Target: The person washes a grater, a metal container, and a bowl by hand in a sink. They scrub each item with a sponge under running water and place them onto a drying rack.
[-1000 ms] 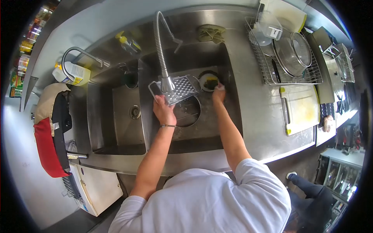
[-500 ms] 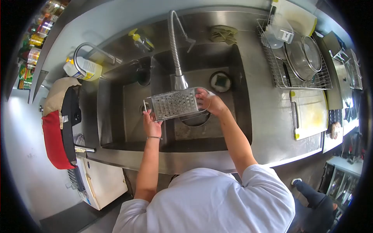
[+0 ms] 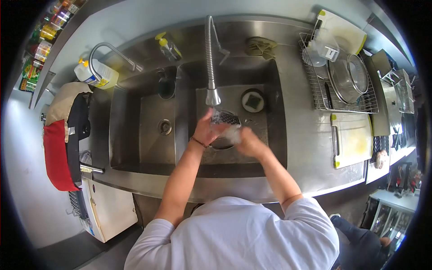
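Note:
The metal grater (image 3: 226, 118) is over the right sink basin, just below the spray faucet's nozzle (image 3: 213, 96). My left hand (image 3: 206, 130) grips it from the left side, with a bracelet at the wrist. My right hand (image 3: 251, 143) is close to the grater's right end, its fingers smeared by motion, so I cannot tell what they hold. A whitish blur lies between the two hands. Partly hidden below them, a round metal vessel (image 3: 222, 144) sits in the basin.
A white dish with a green sponge (image 3: 253, 101) lies in the right basin. The left basin has a drain (image 3: 164, 127) and a dark container (image 3: 166, 85). To the right stand a dish rack (image 3: 320, 90) and a cutting board (image 3: 353, 139). A person (image 3: 360, 240) is at lower right.
The grater has moved right and turned from lying broadside to end-on beneath the nozzle. My left hand has moved right and up with it; my right hand has moved slightly down and is now blurred.

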`<action>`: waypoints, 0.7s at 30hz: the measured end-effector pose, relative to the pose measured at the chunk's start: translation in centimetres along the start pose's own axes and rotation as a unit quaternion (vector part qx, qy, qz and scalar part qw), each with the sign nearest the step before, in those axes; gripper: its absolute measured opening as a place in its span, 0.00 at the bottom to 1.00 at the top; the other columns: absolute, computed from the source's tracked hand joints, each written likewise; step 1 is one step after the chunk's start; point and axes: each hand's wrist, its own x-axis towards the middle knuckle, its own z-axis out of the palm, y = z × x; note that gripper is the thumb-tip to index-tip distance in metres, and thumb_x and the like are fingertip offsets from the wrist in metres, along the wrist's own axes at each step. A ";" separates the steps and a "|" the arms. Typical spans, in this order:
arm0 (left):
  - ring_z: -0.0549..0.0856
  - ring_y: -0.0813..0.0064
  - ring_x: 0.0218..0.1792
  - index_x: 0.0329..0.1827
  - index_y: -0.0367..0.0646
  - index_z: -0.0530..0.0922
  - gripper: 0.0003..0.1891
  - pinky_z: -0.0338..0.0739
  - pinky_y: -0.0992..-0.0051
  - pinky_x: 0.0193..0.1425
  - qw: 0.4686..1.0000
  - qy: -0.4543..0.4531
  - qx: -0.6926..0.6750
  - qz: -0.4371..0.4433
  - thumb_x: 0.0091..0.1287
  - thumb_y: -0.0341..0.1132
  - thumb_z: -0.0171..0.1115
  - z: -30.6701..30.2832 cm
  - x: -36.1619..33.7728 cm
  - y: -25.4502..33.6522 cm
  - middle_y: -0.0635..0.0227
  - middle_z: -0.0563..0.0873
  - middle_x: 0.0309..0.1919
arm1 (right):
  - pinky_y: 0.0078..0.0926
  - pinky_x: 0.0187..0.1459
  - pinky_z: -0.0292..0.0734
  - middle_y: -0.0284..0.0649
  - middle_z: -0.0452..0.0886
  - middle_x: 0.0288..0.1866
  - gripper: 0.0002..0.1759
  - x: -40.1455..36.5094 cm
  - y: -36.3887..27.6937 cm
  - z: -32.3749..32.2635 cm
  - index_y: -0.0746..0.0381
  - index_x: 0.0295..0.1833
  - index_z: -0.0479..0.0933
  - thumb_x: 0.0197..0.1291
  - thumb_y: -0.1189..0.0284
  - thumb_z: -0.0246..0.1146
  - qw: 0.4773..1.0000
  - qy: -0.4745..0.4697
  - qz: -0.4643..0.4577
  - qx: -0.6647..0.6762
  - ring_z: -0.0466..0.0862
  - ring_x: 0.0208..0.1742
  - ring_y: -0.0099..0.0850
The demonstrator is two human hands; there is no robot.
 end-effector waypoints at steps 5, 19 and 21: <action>0.84 0.73 0.33 0.49 0.41 0.74 0.14 0.79 0.75 0.34 0.948 0.234 0.216 -0.007 0.69 0.40 0.46 -1.1 -0.4 0.5 0.64 0.84 0.38 | 0.45 0.67 0.56 0.47 0.65 0.66 0.22 -0.2 2.4 2.5 0.57 0.57 0.73 0.57 0.62 0.60 0.985 -0.014 -0.048 -0.167 0.60 0.70 0.47; 0.71 0.70 0.60 0.60 0.29 0.69 0.31 0.63 0.73 0.63 0.747 0.383 0.522 0.149 0.72 0.53 0.41 -2.1 -3.0 -2.7 0.55 0.75 0.58 | 0.46 0.71 0.46 0.48 0.54 0.73 0.30 7.5 8.8 4.4 0.63 0.69 0.58 0.65 0.59 0.47 0.848 0.117 0.081 -0.510 0.52 0.74 0.45; 0.71 0.69 0.60 0.61 0.29 0.68 0.31 0.63 0.72 0.64 0.765 0.387 0.482 0.179 0.72 0.53 0.42 -0.6 -3.0 -2.9 0.55 0.74 0.58 | 0.46 0.69 0.50 0.50 0.58 0.71 0.29 7.9 8.5 5.0 0.62 0.68 0.59 0.65 0.61 0.49 0.915 0.083 -0.019 -0.395 0.54 0.73 0.46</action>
